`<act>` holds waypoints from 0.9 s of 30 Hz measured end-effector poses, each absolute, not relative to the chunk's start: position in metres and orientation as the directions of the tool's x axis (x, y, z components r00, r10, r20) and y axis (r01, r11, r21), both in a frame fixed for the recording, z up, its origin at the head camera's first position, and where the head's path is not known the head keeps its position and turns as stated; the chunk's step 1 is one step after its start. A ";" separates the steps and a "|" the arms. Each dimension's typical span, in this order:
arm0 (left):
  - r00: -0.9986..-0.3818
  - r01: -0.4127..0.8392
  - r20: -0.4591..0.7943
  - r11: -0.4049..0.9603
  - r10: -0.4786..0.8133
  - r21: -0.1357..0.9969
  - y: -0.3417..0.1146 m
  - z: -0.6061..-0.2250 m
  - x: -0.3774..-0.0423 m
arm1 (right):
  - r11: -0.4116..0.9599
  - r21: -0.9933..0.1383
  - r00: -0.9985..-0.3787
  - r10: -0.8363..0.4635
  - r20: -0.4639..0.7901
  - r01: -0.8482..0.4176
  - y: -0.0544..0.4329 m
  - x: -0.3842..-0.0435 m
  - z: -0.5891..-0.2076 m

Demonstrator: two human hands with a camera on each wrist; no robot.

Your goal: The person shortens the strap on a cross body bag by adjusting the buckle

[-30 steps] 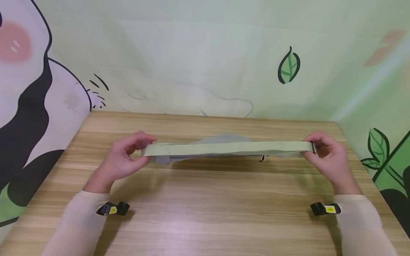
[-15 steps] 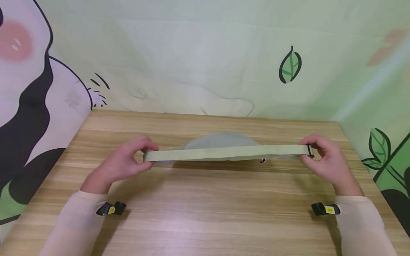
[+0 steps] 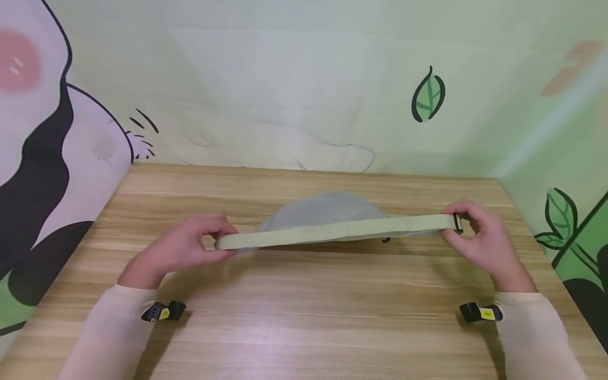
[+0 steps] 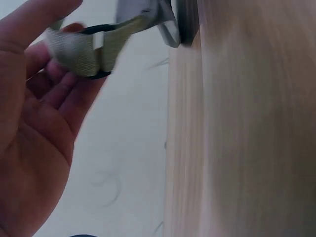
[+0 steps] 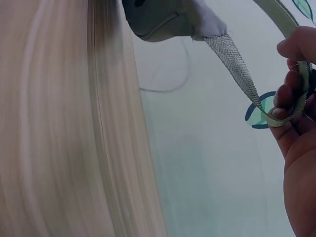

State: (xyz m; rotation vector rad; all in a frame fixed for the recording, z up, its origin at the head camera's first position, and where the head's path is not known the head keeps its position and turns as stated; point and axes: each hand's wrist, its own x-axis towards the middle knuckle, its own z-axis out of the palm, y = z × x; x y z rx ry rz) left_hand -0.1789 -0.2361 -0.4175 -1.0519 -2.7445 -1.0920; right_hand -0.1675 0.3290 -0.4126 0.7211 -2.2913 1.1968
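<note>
A grey waist bag hangs by its pale green strap, which stretches between my two hands. At the strap's left end, my left hand pinches the loop between thumb and fingers; the left wrist view shows a dark buckle there. My right hand pinches the other end, beside a black slider. Below the strap dangles a small zipper pull. In the right wrist view, the bag's lower corner tapers into woven webbing that runs to my fingers. The strap partly hides the bag's body.
Beneath the bag lies a wood-grain table. A pale green printed backdrop rises at its far edge, with a panda figure on the left and leaves on the right. Each wrist carries a small black camera.
My left hand has come slightly nearer and lower, so the strap now slants down to the left. More of the grey bag shows behind it. Both hands keep their grip.
</note>
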 end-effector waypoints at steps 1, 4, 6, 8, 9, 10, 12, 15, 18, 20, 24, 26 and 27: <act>-0.785 0.563 0.206 0.535 0.584 0.629 -0.236 -0.418 -0.178 | 0.474 -0.615 -0.764 -0.233 0.602 -0.630 0.329 -0.167 -0.412; -0.810 0.496 0.140 0.538 0.569 0.682 -0.235 -0.418 -0.175 | 0.474 -0.624 -0.772 -0.233 0.592 -0.622 0.328 -0.168 -0.412; -0.822 0.471 0.121 0.545 0.556 0.694 -0.234 -0.419 -0.174 | 0.492 -0.618 -0.778 -0.238 0.582 -0.613 0.329 -0.168 -0.412; -0.825 0.468 0.119 0.549 0.552 0.692 -0.233 -0.419 -0.173 | 0.506 -0.614 -0.783 -0.240 0.574 -0.605 0.329 -0.168 -0.412; -0.823 0.475 0.125 0.551 0.554 0.686 -0.233 -0.419 -0.172 | 0.514 -0.610 -0.785 -0.242 0.571 -0.602 0.330 -0.168 -0.412; -0.820 0.485 0.134 0.553 0.556 0.678 -0.232 -0.420 -0.171 | 0.525 -0.604 -0.786 -0.244 0.568 -0.599 0.330 -0.168 -0.412; -0.810 0.511 0.159 0.547 0.564 0.663 -0.231 -0.420 -0.170 | 0.549 -0.581 -0.783 -0.256 0.567 -0.600 0.332 -0.168 -0.413; -0.794 0.547 0.191 0.542 0.577 0.637 -0.231 -0.420 -0.169 | 0.585 -0.533 -0.771 -0.288 0.568 -0.611 0.334 -0.170 -0.413; -0.775 0.583 0.219 0.536 0.593 0.610 -0.230 -0.420 -0.168 | 0.617 -0.479 -0.757 -0.323 0.568 -0.624 0.336 -0.171 -0.414; -0.758 0.610 0.241 0.530 0.606 0.588 -0.229 -0.419 -0.168 | 0.640 -0.439 -0.747 -0.346 0.568 -0.630 0.338 -0.172 -0.414; -0.730 0.661 0.291 0.528 0.619 0.533 -0.228 -0.417 -0.167 | 0.677 -0.364 -0.731 -0.390 0.560 -0.640 0.340 -0.173 -0.415; -0.722 0.674 0.307 0.527 0.620 0.519 -0.227 -0.415 -0.165 | 0.691 -0.336 -0.727 -0.402 0.557 -0.640 0.340 -0.173 -0.416; -0.721 0.675 0.315 0.523 0.618 0.520 -0.227 -0.414 -0.164 | 0.695 -0.329 -0.727 -0.404 0.556 -0.639 0.340 -0.173 -0.417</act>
